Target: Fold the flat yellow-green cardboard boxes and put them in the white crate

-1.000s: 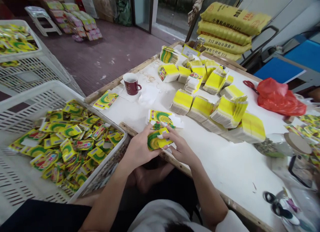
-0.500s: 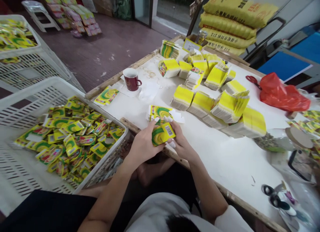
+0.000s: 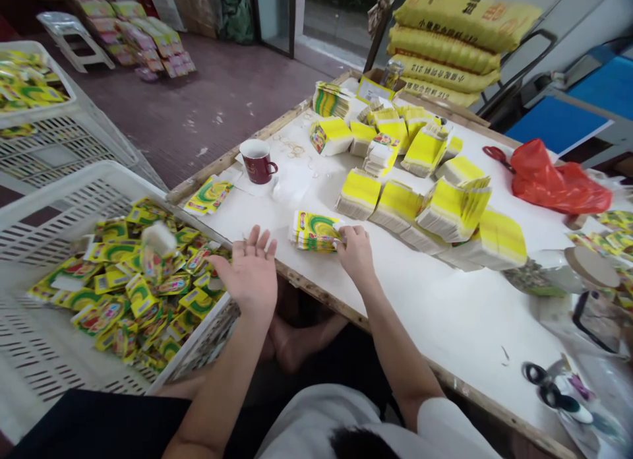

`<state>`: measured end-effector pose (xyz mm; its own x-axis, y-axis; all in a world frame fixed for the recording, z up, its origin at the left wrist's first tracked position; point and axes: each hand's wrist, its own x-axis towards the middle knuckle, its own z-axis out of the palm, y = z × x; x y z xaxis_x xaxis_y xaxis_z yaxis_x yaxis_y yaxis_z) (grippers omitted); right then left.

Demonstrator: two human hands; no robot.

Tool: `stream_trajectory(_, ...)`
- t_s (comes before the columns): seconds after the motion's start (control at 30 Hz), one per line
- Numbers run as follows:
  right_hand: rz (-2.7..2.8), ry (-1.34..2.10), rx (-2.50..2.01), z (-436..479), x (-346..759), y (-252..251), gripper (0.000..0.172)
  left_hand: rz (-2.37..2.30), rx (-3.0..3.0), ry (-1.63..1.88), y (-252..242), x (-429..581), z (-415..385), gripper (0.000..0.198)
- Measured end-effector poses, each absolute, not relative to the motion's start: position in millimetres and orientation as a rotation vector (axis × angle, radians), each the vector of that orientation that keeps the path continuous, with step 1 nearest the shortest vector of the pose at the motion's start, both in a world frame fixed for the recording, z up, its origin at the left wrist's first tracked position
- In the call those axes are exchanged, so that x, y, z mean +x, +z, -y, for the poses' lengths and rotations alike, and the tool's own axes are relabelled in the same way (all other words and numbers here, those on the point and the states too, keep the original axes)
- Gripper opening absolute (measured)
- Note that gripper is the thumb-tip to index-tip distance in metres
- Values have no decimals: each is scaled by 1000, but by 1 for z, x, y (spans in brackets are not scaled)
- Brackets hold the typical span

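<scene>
My left hand (image 3: 251, 274) is palm up with fingers spread beside the basket's right rim, and nothing is in it. A blurred packet (image 3: 159, 240) is in the air over the heap of yellow-green packets (image 3: 143, 294) in the white basket (image 3: 99, 175). At the table's near edge lies a small stack of flat yellow-green cards (image 3: 315, 231). My right hand (image 3: 356, 248) pinches the right end of this stack, its fingertips on the top card.
Bundles of yellow cards (image 3: 398, 202) stand across the table (image 3: 445, 314). A dark red mug (image 3: 258, 162) is at the left edge, loose cards (image 3: 210, 195) beside it. Scissors (image 3: 548, 386) and a red bag (image 3: 556, 179) lie to the right.
The folded packet has left my hands and is now over the basket. My left hand has moved left and opened; my right hand has moved up to the card stack.
</scene>
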<state>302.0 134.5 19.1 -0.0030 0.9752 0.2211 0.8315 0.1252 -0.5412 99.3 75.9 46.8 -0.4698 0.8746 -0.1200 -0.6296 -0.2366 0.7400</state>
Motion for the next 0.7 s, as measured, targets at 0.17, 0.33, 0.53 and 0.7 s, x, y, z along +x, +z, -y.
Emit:
stream_trajectory(0.17,1823,322,-1731,-132,301,22,17,-953,462,1748,32,124,-75,47)
stream_trajectory(0.33,1637,678,-1477,-107,293,36,28,-892,364,1716,30,147,-69,45)
stream_trajectory(0.53,1684,1292,-1028,-52,266,45,24,-835,371,1725,38,156,-57,57)
stream_trajectory(0.7,1652,1317,-1026,-38,254,40,45,-925,448,1803,35,147,-54,53)
